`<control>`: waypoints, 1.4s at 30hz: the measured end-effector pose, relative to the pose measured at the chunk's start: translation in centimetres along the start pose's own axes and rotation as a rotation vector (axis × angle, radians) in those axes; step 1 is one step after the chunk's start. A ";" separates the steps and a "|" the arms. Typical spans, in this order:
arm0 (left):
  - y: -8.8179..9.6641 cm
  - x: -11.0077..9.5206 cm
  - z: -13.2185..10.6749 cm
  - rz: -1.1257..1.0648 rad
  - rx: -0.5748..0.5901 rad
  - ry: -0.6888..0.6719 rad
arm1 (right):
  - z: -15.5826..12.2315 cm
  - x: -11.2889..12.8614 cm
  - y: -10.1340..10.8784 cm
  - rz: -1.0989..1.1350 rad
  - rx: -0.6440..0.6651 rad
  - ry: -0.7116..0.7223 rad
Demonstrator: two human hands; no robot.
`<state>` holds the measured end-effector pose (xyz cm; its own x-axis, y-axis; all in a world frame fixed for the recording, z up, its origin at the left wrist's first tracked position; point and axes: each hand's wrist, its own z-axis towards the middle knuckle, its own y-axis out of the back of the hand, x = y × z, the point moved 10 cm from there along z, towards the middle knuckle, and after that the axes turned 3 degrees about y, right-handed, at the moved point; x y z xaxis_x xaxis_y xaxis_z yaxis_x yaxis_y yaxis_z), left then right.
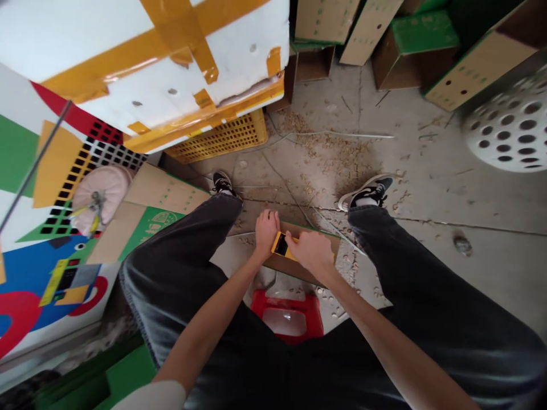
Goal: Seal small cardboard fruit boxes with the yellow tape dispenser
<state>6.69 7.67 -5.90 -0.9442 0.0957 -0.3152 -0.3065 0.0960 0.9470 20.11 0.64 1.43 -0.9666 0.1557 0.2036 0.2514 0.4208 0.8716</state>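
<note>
Between my knees is a brown cardboard box (299,270) with green edges. My left hand (267,232) is at its left end, fingers curled over the edge and closed on it. My right hand (315,250) is closed around a yellow tool (292,251) with a black section, which lies across the cardboard. The thumb rests on top of the tool, and its left end comes close to my left hand. Its far end is hidden under my palm, so its exact kind cannot be made out.
A red plastic stool (314,316) is below me. White foam boxes with orange tape (239,62) sit on a yellow crate (222,136) at left. Cardboard boxes (421,42) and a white perforated basket (508,131) stand at right. Wood-coloured scraps (337,159) litter the floor.
</note>
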 end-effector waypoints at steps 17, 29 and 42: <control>0.1 0.2 0.6 0.160 0.013 -0.005 | -2.9 0.5 -0.2 -0.065 0.127 0.347; -0.5 -4.0 -1.3 0.013 -0.042 -0.152 | -3.7 -4.2 -0.8 -0.152 0.134 0.325; -1.6 -8.0 -2.3 0.074 0.010 -0.256 | -4.4 -3.8 -0.3 -0.201 0.155 0.335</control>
<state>14.45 4.46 -4.71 -0.9023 0.3502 -0.2513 -0.2349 0.0892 0.9679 23.51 -4.00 2.35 -0.9536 -0.2317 0.1920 0.0356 0.5467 0.8366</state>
